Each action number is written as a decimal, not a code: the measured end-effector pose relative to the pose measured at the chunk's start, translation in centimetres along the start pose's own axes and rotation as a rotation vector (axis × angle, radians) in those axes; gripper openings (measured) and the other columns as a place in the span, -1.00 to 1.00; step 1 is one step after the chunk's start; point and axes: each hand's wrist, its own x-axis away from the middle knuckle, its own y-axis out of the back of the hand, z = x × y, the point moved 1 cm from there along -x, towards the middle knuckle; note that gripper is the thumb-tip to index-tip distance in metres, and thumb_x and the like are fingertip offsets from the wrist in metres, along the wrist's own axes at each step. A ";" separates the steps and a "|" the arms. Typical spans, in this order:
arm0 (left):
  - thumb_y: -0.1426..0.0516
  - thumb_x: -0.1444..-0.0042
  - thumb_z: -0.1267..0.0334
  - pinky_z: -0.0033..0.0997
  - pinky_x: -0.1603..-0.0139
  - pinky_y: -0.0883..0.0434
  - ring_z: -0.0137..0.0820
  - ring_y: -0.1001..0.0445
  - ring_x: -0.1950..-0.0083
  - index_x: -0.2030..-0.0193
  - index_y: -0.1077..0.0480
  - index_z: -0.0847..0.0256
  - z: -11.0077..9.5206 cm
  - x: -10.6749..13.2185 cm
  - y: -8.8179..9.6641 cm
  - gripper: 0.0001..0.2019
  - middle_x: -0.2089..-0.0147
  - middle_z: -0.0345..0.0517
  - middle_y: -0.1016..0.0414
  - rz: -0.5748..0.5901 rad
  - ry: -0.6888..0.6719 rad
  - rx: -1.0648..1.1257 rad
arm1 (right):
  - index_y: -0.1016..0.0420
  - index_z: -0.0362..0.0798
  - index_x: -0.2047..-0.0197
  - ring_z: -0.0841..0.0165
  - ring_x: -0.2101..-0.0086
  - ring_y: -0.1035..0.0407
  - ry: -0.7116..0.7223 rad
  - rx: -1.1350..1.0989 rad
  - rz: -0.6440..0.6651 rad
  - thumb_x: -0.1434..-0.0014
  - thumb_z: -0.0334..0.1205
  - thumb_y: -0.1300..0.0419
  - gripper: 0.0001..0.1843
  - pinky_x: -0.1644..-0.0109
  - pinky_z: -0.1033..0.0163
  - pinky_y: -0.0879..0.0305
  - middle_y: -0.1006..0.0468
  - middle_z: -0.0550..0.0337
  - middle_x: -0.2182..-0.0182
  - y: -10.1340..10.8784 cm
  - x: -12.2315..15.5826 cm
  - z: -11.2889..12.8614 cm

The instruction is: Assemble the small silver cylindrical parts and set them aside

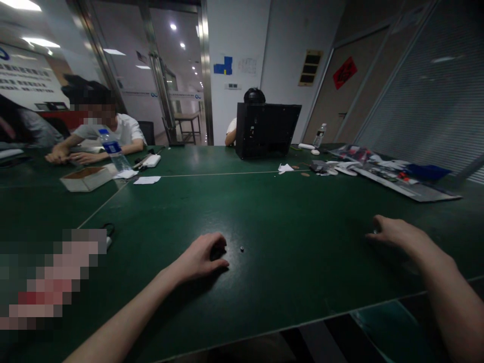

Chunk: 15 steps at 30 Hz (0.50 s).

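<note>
A tiny metallic piece (242, 249), too small to name, lies on the green tabletop (287, 222). Just left of it rests my left hand (206, 256), its fingers curved and the thumb held apart, with a gap between them and no object visible there. Farther right, my right hand (395, 233) is low over the table with its fingers pinched together. A small shiny spot shows at those fingertips, but what it is I cannot make out.
A black box-shaped case (268, 130) stands at the far edge, a person behind it. Clutter covers a board (412, 186) at back right. A bottle (112, 151) and an open white box (86, 179) stand at left, near another seated person. A blurred-out patch (56, 277) covers the near left.
</note>
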 end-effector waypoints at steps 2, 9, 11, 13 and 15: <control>-0.21 -0.01 0.07 -0.20 0.07 -0.35 -0.22 -0.39 0.08 0.07 -0.34 0.18 0.0 0.0 0.0 -0.62 0.08 -0.06 -0.44 0.000 0.001 0.003 | -0.40 -0.09 0.47 0.14 0.55 -0.39 -0.001 0.099 0.145 0.18 -0.06 -0.32 -0.71 0.53 0.11 -0.20 -0.49 -0.19 0.48 0.5 0.3 1.8; -0.21 -0.02 0.08 -0.19 0.03 -0.34 -0.22 -0.38 0.04 0.04 -0.33 0.17 0.1 0.1 0.0 -0.62 0.05 -0.07 -0.42 0.012 0.016 0.010 | -0.39 -0.04 -0.02 0.10 0.10 -0.37 0.466 -0.059 0.201 -0.09 0.00 -0.17 -0.54 0.08 0.00 -0.32 -0.44 -0.03 0.04 2.4 5.8 17.2; -0.21 -0.02 0.09 -0.19 0.02 -0.33 -0.23 -0.38 0.05 0.05 -0.33 0.17 0.1 0.1 0.0 -0.63 0.06 -0.07 -0.43 0.010 0.009 0.006 | -0.40 0.01 -0.01 0.16 0.05 -0.35 0.664 -0.185 0.304 -0.14 -0.02 -0.14 -0.60 0.00 0.03 -0.29 -0.44 0.05 0.03 2.6 8.0 22.0; -0.21 -0.02 0.09 -0.19 0.04 -0.33 -0.23 -0.38 0.06 0.06 -0.33 0.18 0.2 0.0 -0.1 -0.63 0.08 -0.07 -0.43 0.005 -0.001 -0.005 | -0.43 0.00 0.02 0.20 0.07 -0.35 0.832 -0.263 0.398 -0.16 -0.07 -0.14 -0.66 -0.01 0.07 -0.28 -0.46 0.07 0.06 2.5 9.8 25.8; -0.21 -0.02 0.10 -0.21 0.06 -0.33 -0.23 -0.39 0.08 0.06 -0.33 0.18 0.2 -0.1 -0.1 -0.64 0.09 -0.06 -0.43 -0.001 -0.014 -0.022 | -0.44 -0.01 0.02 0.23 0.11 -0.37 0.927 -0.307 0.456 -0.16 -0.12 -0.16 -0.68 0.03 0.12 -0.28 -0.47 0.08 0.09 2.0 10.8 28.6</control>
